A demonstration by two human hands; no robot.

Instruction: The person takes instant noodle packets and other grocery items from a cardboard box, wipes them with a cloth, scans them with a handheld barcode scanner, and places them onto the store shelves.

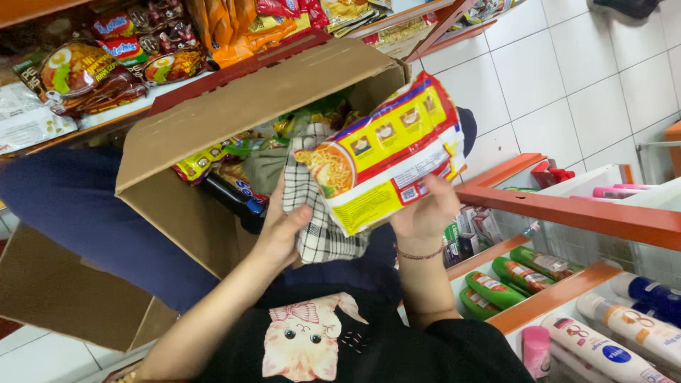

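Observation:
My right hand (pixel 424 213) grips the lower edge of a large yellow, red and white multipack of instant noodles (pixel 386 152), held tilted over an open cardboard box (pixel 234 106). My left hand (pixel 282 230) presses a black and white checked cloth (pixel 319 230) against the pack's underside. The box rests on my lap and holds several snack packets and a dark bottle (pixel 230 198).
Orange-edged shop shelves (pixel 567 213) to the right carry green tubes, white lotion bottles and small boxes. A shelf at the top left holds noodle and snack packets (pixel 85 71). White floor tiles (pixel 567 71) lie beyond the box.

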